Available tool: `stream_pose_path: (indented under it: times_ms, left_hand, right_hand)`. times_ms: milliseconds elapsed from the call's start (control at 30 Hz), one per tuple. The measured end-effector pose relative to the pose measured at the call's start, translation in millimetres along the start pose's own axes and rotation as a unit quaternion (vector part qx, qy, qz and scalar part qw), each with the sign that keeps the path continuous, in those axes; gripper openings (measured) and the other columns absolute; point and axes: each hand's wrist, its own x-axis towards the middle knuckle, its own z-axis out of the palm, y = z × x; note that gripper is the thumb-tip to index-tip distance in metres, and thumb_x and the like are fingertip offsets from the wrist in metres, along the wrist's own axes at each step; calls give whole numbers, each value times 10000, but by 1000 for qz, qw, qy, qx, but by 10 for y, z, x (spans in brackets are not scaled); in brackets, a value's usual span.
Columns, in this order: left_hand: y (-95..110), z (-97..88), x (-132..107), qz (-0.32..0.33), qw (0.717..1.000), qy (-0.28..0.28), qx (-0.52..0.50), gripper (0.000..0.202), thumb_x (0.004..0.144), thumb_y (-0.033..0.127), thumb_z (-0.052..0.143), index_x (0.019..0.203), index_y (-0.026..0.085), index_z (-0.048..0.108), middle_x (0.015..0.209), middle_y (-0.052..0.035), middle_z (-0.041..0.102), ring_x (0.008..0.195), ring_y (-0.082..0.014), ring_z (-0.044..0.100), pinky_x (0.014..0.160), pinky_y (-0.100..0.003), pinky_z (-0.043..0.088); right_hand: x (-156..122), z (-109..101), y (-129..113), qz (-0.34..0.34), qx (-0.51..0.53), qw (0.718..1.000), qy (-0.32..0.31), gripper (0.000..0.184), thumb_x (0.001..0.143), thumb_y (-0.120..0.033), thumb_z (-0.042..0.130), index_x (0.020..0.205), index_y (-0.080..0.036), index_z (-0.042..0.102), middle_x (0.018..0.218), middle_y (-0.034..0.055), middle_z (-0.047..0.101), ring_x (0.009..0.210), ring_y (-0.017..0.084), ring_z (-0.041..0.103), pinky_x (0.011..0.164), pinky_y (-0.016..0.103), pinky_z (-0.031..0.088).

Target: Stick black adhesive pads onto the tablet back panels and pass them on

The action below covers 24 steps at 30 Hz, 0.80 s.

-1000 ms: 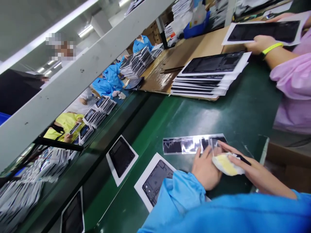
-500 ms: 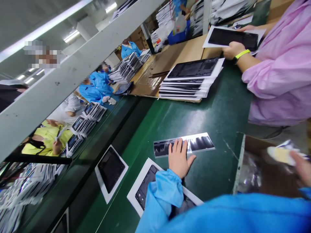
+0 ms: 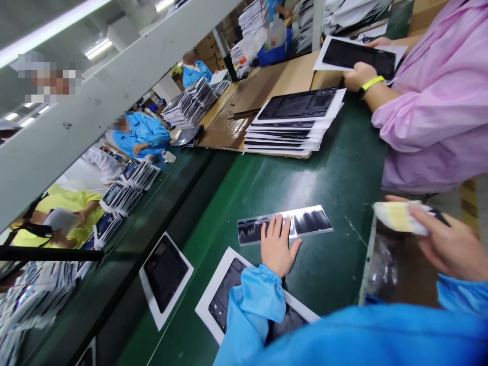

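Note:
My left hand (image 3: 280,249) lies flat, fingers spread, on a shiny black strip in a clear sheet (image 3: 310,222) on the green table. Under my left forearm lies a white sheet with a black tablet-like panel (image 3: 224,292), partly covered by the sleeve. At the right, over the edge of an open carton (image 3: 368,264), my right hand (image 3: 453,241) is closed around a white-and-yellow pad (image 3: 398,217). A dark narrow part shows beside the fingers; I cannot make out what it is.
Another panel on white paper (image 3: 166,274) lies to the left. A stack of panels and paper (image 3: 293,122) stands ahead beside flat cardboard (image 3: 263,91). A co-worker in a pink sleeve (image 3: 430,101) holds a panel at the right. A pale beam (image 3: 95,107) crosses the upper left.
My right hand has moved left and up with the white-and-yellow pad, coming closer to the table. My left hand still lies on the strip. The view has shifted slightly.

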Motion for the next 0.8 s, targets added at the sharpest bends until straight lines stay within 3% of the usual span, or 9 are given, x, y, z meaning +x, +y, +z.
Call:
stream_pose_path:
  times_ms: [100,200,300,433,567,633,800]
  left_hand:
    - [7,-2,6,-6,1000,0,-10,550,930,521,462,1385,214,500,1453,-69,488,1337,-255,455,1073,-467,452]
    - [4,13,3,-16,1000,10,-21,586,906,575,475,1370,219,516,1437,-80,508,1331,-264,463,1067,-471,458]
    - [-6,41,-2,-15,999,22,-27,608,879,607,503,1357,233,527,1430,-71,518,1327,-266,467,1062,-465,465]
    - [-46,56,-7,7,999,50,-7,566,869,547,573,1323,210,555,1382,-74,565,1274,-261,521,1016,-422,503]
    - [-111,20,-9,85,987,128,40,257,930,223,547,1158,159,646,1150,-46,711,1049,-171,655,831,-270,553]
    - [-133,-11,4,107,980,164,44,203,930,148,526,1079,154,664,1031,-25,743,935,-141,680,734,-240,540]
    - [-136,-81,66,96,981,162,36,121,920,219,585,823,192,652,772,13,717,672,-120,652,528,-256,454]
  right_hand:
    - [-138,296,-323,97,39,977,-186,266,569,-370,467,733,-248,637,834,38,678,785,194,597,675,278,473]
    - [-173,553,-400,139,5,959,-246,219,541,-398,499,630,-255,639,781,24,688,745,186,607,658,284,480]
    - [-141,681,-394,149,-31,947,-284,214,462,-402,573,583,-239,641,718,39,692,682,205,615,590,301,496]
    - [-70,750,-439,145,-60,940,-305,226,388,-390,616,539,-224,637,643,47,690,594,203,613,500,287,494]
    - [9,759,-467,129,-68,944,-296,236,396,-397,612,556,-226,638,678,43,691,591,176,606,447,228,472]
    - [31,738,-453,129,-71,945,-292,224,407,-398,608,555,-232,635,681,35,691,598,175,607,446,221,472]
    - [26,606,-420,122,-59,953,-271,174,491,-388,549,569,-256,630,719,17,692,685,180,614,538,226,493]
